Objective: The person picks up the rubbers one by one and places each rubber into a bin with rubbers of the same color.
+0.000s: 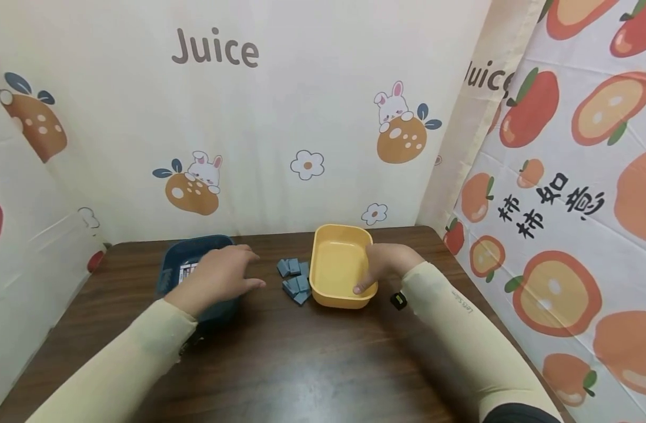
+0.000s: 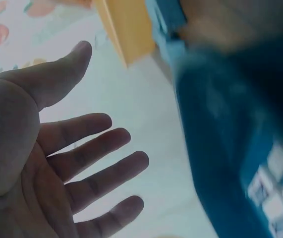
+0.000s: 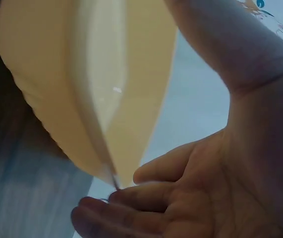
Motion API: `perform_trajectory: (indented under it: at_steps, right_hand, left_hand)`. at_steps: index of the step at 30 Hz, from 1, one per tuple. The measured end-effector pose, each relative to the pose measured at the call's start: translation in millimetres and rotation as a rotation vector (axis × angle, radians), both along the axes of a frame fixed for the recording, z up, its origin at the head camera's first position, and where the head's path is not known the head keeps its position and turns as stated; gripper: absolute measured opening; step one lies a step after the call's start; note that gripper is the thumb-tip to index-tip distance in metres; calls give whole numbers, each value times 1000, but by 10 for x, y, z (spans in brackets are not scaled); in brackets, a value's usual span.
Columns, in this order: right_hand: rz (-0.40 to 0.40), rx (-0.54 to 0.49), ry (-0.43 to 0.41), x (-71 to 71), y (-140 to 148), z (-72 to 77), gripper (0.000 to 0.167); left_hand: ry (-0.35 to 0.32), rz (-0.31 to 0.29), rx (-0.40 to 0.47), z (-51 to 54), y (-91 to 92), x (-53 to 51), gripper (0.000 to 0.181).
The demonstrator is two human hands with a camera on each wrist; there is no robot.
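Head view: the left hand (image 1: 219, 276), grip spread apart, hangs over the dark-blue plastic bin (image 1: 202, 244) at left; the right hand (image 1: 388, 263) overlaps the yellow rectangular tray (image 1: 333, 264), its grip impossible to tell. Small grey-blue rectangular blocks (image 1: 298, 285) lie mid-frame; a light pinch should suit.

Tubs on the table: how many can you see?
2: the blue tub, partly hidden by the left hand, and the yellow tub, with the right hand at its edge.

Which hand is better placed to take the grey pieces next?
Probably the left hand: it is open, empty and near the grey pieces. The right hand is across the yellow tray from them, thumb inside.
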State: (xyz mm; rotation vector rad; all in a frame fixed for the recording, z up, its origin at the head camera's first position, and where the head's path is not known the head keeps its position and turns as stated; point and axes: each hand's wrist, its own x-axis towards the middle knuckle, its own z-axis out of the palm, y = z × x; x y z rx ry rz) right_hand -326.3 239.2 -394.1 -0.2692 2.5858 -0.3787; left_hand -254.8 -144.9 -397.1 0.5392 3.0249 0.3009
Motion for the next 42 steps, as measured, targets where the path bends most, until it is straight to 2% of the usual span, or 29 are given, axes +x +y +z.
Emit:
perform_trajectory:
  at_steps: [6,11,14,17,20,22,26,29,34,38,42]
  right_hand:
    - [62,80,16,10,62,-54,162]
    - [87,105,18,20,117,-44,162]
    - [81,82,15,30,158,-36,163]
    - [86,13,10,33,185,-46,160]
    - [92,-57,-7,25,196,-78,158]
    - [89,-66,-24,19,192,-106,161]
    - [57,-24,-45,22,163,-151,173]
    - [56,2,-47,25,139,-164,174]
    - [59,28,-53,9,95,-140,174]
    - [57,68,-61,-17,35,-100,175]
    - [58,62,-82,-42,-10,-79,175]
  left_hand:
    - [-47,-17,13,-178,421,-98,55]
    - [-95,-17,17,-286,680,-168,32]
    - [-142,7,13,-332,805,-203,32]
    - [-171,37,4,-377,885,-233,31]
    - [-179,50,3,-423,920,-251,32]
    - [-171,47,3,-456,921,-258,33]
    - [-146,41,17,-517,900,-258,34]
    - [-161,51,54,-536,885,-256,32]
    - [-200,60,149,-522,869,-284,24]
    - [-158,88,253,-504,844,-325,16]
    - [-110,104,369,-502,821,-376,42]
